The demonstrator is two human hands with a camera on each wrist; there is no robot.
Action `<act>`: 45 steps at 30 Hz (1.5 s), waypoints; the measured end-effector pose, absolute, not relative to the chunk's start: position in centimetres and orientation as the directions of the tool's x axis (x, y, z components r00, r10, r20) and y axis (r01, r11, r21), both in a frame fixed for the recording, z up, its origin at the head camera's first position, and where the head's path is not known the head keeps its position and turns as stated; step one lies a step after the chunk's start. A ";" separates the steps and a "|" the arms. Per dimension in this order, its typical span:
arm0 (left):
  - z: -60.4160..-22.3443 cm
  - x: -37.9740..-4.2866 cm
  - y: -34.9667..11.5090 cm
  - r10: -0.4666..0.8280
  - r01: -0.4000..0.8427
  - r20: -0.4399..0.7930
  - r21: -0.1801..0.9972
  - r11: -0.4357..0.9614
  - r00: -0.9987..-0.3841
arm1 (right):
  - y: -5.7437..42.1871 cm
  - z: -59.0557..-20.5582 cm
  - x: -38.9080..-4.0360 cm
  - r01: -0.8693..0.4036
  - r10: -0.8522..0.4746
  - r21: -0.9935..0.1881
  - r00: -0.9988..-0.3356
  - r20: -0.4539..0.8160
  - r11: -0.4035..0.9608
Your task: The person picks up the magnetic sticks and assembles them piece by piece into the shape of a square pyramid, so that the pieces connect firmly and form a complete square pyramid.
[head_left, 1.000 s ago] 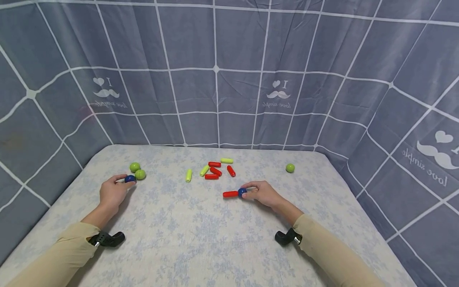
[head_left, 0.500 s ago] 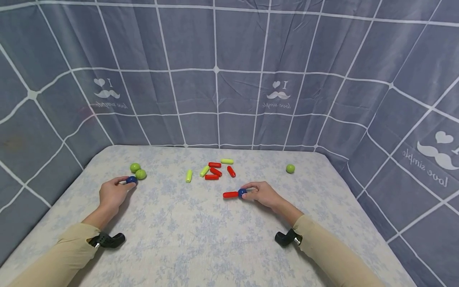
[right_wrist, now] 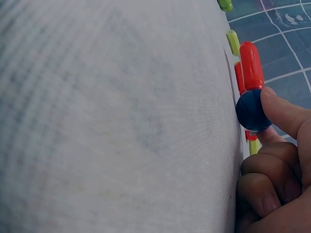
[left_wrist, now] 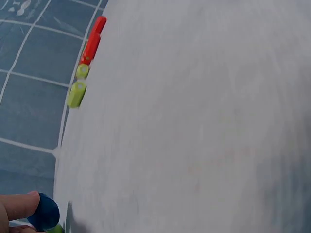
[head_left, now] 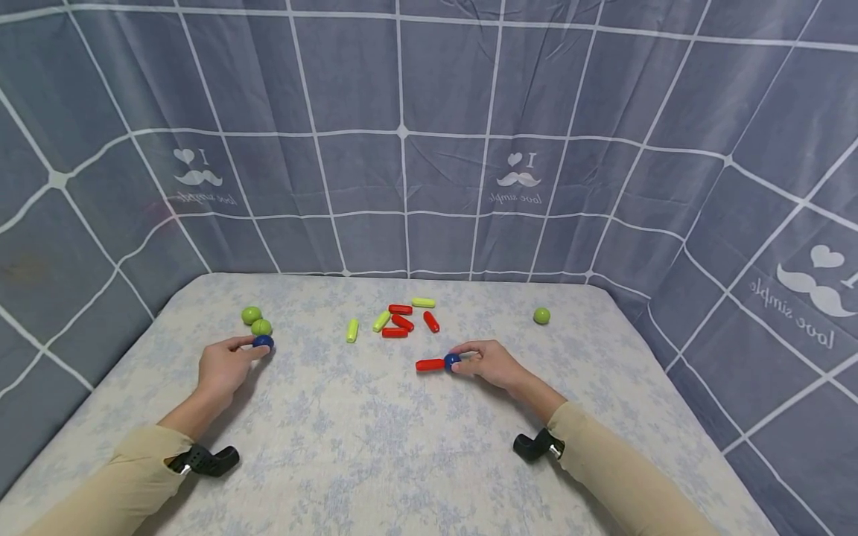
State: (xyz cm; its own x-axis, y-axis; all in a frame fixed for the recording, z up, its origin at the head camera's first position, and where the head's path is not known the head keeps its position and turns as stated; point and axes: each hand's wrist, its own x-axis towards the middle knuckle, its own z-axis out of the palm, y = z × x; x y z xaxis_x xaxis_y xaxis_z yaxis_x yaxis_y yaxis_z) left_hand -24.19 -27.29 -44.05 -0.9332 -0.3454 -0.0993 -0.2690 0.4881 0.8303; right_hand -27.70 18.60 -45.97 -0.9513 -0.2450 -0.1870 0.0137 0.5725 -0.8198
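My left hand [head_left: 224, 366] pinches a dark blue ball [head_left: 264, 343] between thumb and fingers, just in front of two green balls [head_left: 261, 327] on the left side of the table. The left wrist view shows that blue ball [left_wrist: 47, 212] at its lower left corner. Right of centre, my right hand [head_left: 491, 362] pinches another blue ball [head_left: 452, 362], with a red rod [head_left: 430, 365] joined end-on to its left side. In the right wrist view this red rod [right_wrist: 251, 65] sticks out from the ball, thumb on one side; the other fingers are curled below.
Several loose red rods [head_left: 395, 333] and three yellow-green rods [head_left: 352, 330] lie at the back middle of the patterned tablecloth [head_left: 375, 454]. A lone green ball [head_left: 541, 316] sits at the back right. A grey-blue gridded curtain [head_left: 442, 179] encloses the table's back and sides.
My left hand has moved right and slightly toward me, carrying its blue ball away from its spot left of the green balls. The right hand, its ball and rod stay in place.
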 end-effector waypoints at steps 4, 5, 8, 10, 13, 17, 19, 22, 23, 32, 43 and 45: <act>-43.8 -23.9 -26.1 -0.302 -0.236 -0.091 0.838 0.492 -0.949 | 18.6 -46.1 -27.7 0.012 -0.247 -0.821 -0.951 -0.186 0.570; -43.7 -23.8 -25.9 -0.288 -0.227 -0.088 0.838 0.496 -0.954 | 18.6 -46.1 -27.7 0.010 -0.248 -0.821 -0.951 -0.184 0.570; -43.5 -23.6 -25.0 -0.250 -0.203 -0.084 0.842 0.500 -0.965 | 18.6 -46.2 -27.8 0.005 -0.250 -0.820 -0.951 -0.181 0.572; -43.4 -23.5 -24.4 -0.227 -0.188 -0.083 0.846 0.498 -0.970 | 18.6 -46.2 -27.8 0.003 -0.252 -0.818 -0.951 -0.181 0.575; -43.3 -23.4 -23.6 -0.194 -0.167 -0.078 0.849 0.501 -0.978 | 18.7 -46.1 -27.8 0.006 -0.251 -0.817 -0.950 -0.185 0.576; -43.4 -23.3 -22.2 -0.155 -0.145 -0.076 0.849 0.508 -0.985 | 18.6 -46.0 -27.8 0.008 -0.253 -0.818 -0.949 -0.186 0.575; -43.5 -23.3 -21.5 -0.137 -0.135 -0.075 0.848 0.512 -0.988 | 18.6 -46.0 -27.8 0.004 -0.253 -0.816 -0.950 -0.184 0.578; -43.6 -23.4 -20.4 -0.104 -0.120 -0.076 0.846 0.520 -0.992 | 18.6 -46.0 -27.8 0.000 -0.254 -0.813 -0.950 -0.182 0.582; -43.7 -23.4 -20.0 -0.092 -0.115 -0.079 0.846 0.520 -0.993 | 18.6 -46.0 -27.8 0.000 -0.254 -0.812 -0.950 -0.183 0.584; -44.1 -23.5 -17.3 -0.014 -0.102 -0.111 0.846 0.523 -0.994 | 18.7 -46.0 -27.7 0.002 -0.265 -0.825 -0.947 -0.184 0.564; -44.3 -23.8 -14.1 0.007 -0.127 -0.154 0.836 0.533 -0.988 | 18.5 -45.9 -27.6 -0.017 -0.271 -0.827 -0.948 -0.165 0.562; -44.4 -23.9 -13.6 0.017 -0.122 -0.157 0.827 0.549 -0.987 | 18.5 -45.9 -27.6 -0.014 -0.269 -0.826 -0.948 -0.167 0.563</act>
State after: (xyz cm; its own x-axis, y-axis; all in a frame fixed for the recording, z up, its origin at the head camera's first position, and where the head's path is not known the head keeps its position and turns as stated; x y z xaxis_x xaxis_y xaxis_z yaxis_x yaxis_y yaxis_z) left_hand -23.87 -13.61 -44.37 -0.9874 0.0170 -0.1570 -0.1220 0.5495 0.8266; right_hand -27.58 18.53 -45.90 -0.9485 -0.2693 -0.1670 -0.0144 0.5632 -0.8262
